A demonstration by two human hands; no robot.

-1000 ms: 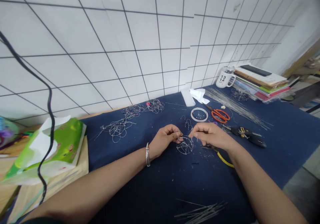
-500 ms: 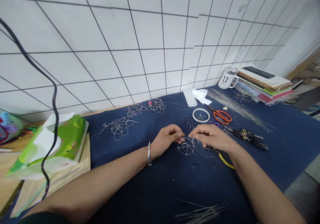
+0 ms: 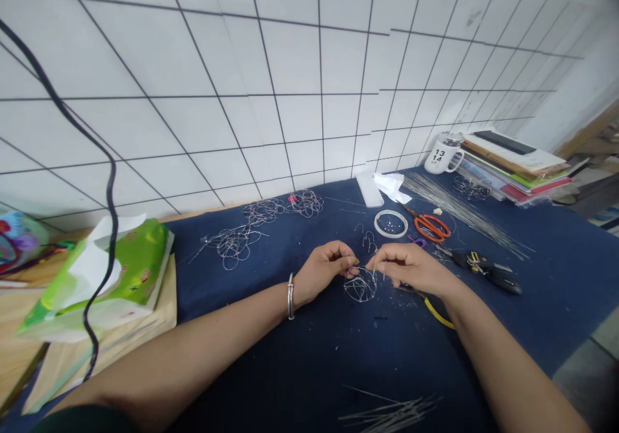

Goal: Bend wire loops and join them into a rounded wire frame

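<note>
A small round frame of bent wire (image 3: 360, 288) with tiny beads hangs between my hands, just above the dark blue cloth. My left hand (image 3: 331, 267) pinches its upper left edge between thumb and fingertips; a silver bangle circles that wrist. On the other side, my right hand (image 3: 409, 267) has thumb and forefinger closed on the wire near the frame's upper right. The exact wire ends are too fine to make out. Partly hidden beneath my right hand lies a yellow-handled tool (image 3: 439, 314). Small bent wire hooks (image 3: 368, 240) rest just behind the hands.
Finished-looking wire shapes (image 3: 236, 246) lie at the back left. Orange-handled scissors (image 3: 432, 227), a white ring dish (image 3: 391, 224) of beads, black-handled pliers (image 3: 493, 273) and long straight wires (image 3: 464, 211) lie right. Cut wires (image 3: 391, 413) are in front. A tissue pack (image 3: 145, 265) sits left.
The whole view has shifted slightly. Both hands keep their pinch on the wire frame, with hardly any visible movement between them.
</note>
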